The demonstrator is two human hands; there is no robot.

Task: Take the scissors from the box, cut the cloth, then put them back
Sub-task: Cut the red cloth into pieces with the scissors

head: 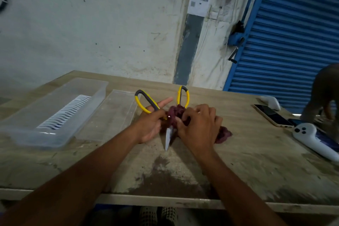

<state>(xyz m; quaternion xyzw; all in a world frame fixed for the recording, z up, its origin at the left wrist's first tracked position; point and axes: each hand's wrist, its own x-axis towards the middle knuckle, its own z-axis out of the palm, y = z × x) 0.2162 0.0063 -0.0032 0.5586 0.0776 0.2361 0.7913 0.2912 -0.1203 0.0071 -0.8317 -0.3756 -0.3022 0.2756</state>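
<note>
Yellow-and-grey scissors [146,102] lie spread wide on the table, handles pointing away from me and a blade tip [167,140] pointing toward me. My left hand [152,124] holds the left handle, with the index finger stretched out straight. A bunched maroon cloth [222,134] sits at the pivot between the blades. My right hand [198,124] grips the cloth from above and hides most of it. The clear plastic box [55,115] stands to the left, with a white ribbed insert inside.
A clear lid [113,113] lies between the box and the scissors. At the right edge are a phone [273,115] and a white controller [311,141]. Another person [326,97] stands at the far right. A wall and a blue shutter [293,33] lie behind the table.
</note>
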